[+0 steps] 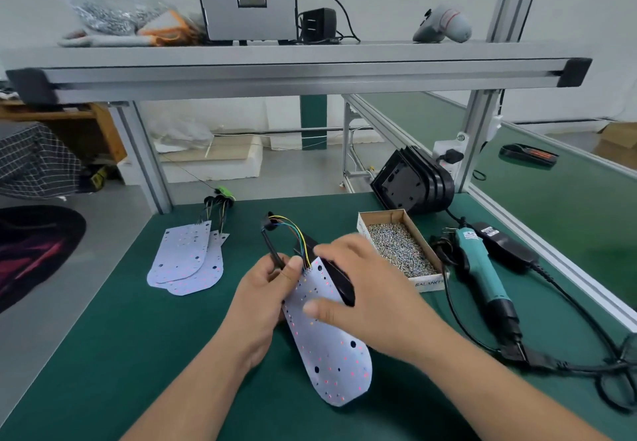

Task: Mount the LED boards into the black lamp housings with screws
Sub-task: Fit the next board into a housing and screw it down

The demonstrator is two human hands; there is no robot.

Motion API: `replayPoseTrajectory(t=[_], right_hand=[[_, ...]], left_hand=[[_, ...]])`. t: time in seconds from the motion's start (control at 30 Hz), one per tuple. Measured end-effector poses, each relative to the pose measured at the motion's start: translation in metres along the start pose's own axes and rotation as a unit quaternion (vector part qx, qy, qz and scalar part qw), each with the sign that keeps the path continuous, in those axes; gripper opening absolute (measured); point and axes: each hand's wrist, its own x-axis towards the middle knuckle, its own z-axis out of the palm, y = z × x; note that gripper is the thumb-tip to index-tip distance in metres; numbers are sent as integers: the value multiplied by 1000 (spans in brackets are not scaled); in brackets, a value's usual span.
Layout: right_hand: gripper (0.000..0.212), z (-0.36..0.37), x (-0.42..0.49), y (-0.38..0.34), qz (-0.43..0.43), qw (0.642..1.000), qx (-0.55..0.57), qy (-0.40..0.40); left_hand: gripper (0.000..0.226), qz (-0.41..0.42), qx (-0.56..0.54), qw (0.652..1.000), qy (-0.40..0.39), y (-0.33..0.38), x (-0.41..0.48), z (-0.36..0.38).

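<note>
Centre frame, our left hand [265, 297] pinches the cable [271, 249] while our right hand [374, 297] curls round the housing [339, 278], thumb on the LED board [332, 358], and we could trap wires [293, 230] if it seats crooked

Only hands and forearms in view, all bare. Left hand [263, 294] and right hand [372, 289] uncovered to the fingertips. Nails short and plain, clearest on the left thumb [294, 265] and the right thumb [312, 308]. Left forearm [193, 396] and right forearm [499, 396] bare as well, up to the lower edge of the view. Slightly blurred at the right knuckles.
</note>
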Motion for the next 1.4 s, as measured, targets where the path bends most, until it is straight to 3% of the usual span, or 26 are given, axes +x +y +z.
replayPoseTrajectory(t=[0.17, 0.3, 0.37, 0.5, 0.73, 0.9, 1.07, 1.2, 1.3, 1.4], right_hand=[[87, 0, 1, -1, 4, 998, -57, -39], [75, -6, 2, 0, 21, 998, -45, -31], [67, -11, 2, 2, 41, 999, 2, -28], [55, -16, 1, 6, 66, 988, 132, -40], [47, -26, 0, 11, 101, 925, 353, -95], [49, -39, -1, 14, 105, 900, 410, -99], [48, -42, -6, 16, 40, 849, 515, -112], [50, -41, -5, 25, -21, 766, 639, -63], [47, -50, -2, 36, -72, 735, 674, 4], [44, -60, 2, 51, -69, 724, 681, 86]], left_hand=[[27, -26, -75, 996, -45, 0, 2, -2], [38, -100, -203, 972, -67, 2, 9, -11], [41, -130, -207, 967, -70, 1, 12, -14], [37, -129, -167, 974, -80, -4, 14, -12], [15, -88, -63, 994, -30, -1, 14, -17], [26, -47, 27, 998, -10, -4, 11, -11], [40, 6, 170, 985, -15, -3, 6, -6], [55, 13, 268, 963, -14, -5, 7, -7], [64, 3, 271, 963, -2, -5, 8, -7], [61, 29, 286, 958, 8, 0, 9, -15]])
